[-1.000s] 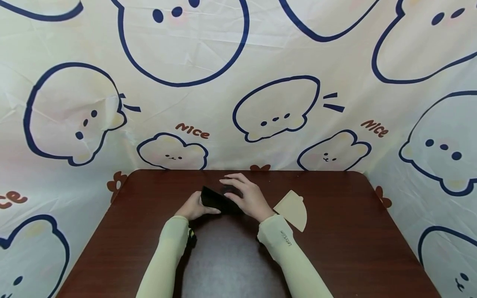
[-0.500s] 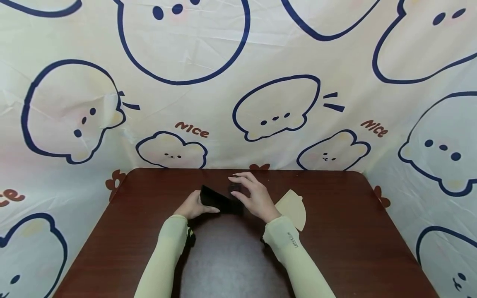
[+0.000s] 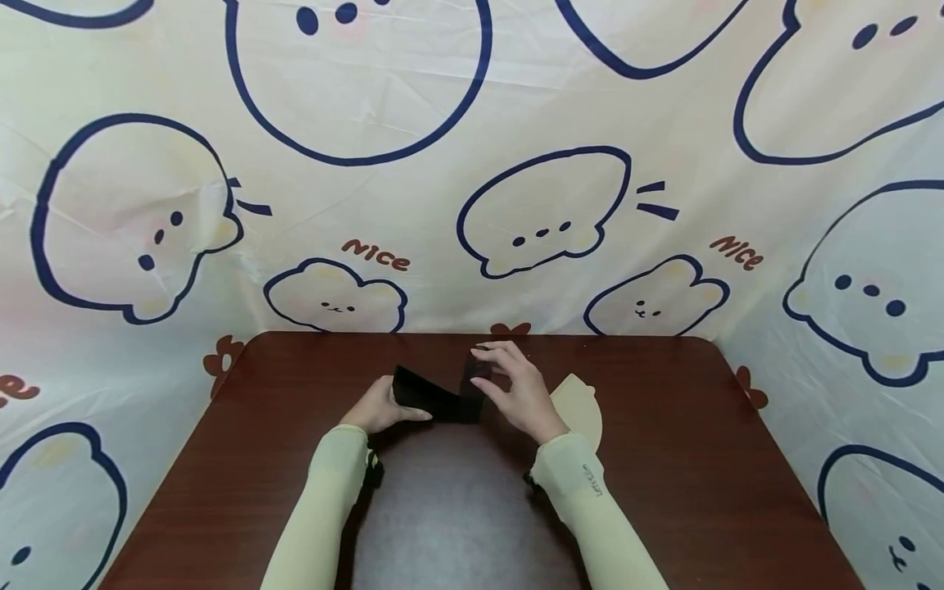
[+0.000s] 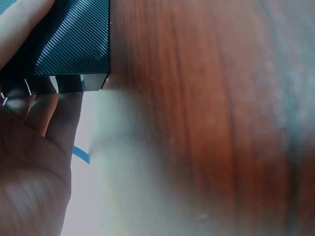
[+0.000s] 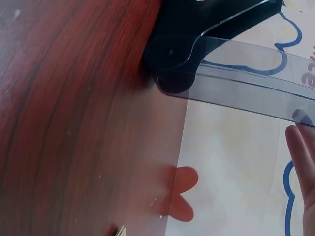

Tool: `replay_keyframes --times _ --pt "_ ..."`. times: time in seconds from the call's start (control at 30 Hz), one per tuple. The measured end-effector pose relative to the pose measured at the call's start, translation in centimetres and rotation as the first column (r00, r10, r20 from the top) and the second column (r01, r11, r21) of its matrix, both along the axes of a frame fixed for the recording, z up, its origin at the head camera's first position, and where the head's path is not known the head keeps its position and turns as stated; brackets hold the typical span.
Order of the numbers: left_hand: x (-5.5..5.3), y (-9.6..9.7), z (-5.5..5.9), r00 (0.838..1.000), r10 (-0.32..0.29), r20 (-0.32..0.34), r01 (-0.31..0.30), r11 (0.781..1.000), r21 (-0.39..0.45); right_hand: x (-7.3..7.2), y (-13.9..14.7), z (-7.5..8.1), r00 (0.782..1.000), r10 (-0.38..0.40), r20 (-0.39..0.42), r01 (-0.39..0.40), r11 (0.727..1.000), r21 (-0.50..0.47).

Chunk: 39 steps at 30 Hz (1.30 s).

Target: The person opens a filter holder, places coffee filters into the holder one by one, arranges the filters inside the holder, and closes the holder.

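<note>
A black holder [image 3: 431,397] with a finely ribbed face stands tilted near the table's far middle. My left hand [image 3: 378,407] grips its left end, thumb in front and fingers behind, as the left wrist view confirms on the ribbed side [image 4: 74,44]. From the holder's right end a see-through cover [image 5: 236,93] swings out on a round hinge. My right hand [image 3: 525,397] holds that cover near its free end; in the right wrist view only some fingers [image 5: 305,167] show, at its edge. Cream fan-shaped papers, like coffee filters [image 3: 578,410], lie by the right wrist, partly hidden behind it.
The dark brown wooden table [image 3: 686,459] reaches back to a hanging cloth [image 3: 435,205] printed with cartoon outlines, which also closes off both sides. A shiny, lighter patch [image 3: 457,508] lies on the table between the forearms.
My right hand has moved to the right, away from the left hand, and the see-through cover has swung further out from the black holder. The left hand keeps its grip, almost unmoved.
</note>
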<state>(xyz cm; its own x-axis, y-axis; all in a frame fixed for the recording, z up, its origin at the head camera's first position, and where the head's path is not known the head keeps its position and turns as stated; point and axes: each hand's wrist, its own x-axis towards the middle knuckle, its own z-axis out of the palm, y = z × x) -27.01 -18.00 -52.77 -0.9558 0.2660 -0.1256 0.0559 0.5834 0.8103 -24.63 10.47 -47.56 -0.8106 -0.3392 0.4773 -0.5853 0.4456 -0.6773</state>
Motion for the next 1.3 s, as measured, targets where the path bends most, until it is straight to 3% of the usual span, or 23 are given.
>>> replay_keyframes --times 0.4,0.63,1.3 --pt "-0.1 -0.4 -0.1 1.000 0.001 0.015 -0.001 1.000 -0.020 0.1 2.9 -1.0 0.995 -0.085 0.046 0.088 0.995 -0.055" --pt "-0.1 -0.4 0.1 1.000 0.004 0.028 -0.003 1.000 -0.017 0.5 5.4 -2.3 0.977 -0.192 0.095 0.199 0.978 -0.066" --pt "-0.3 -0.3 0.0 1.000 -0.006 0.028 0.006 1.000 -0.012 0.9 6.0 -2.5 0.974 -0.180 0.139 0.192 0.978 -0.083"
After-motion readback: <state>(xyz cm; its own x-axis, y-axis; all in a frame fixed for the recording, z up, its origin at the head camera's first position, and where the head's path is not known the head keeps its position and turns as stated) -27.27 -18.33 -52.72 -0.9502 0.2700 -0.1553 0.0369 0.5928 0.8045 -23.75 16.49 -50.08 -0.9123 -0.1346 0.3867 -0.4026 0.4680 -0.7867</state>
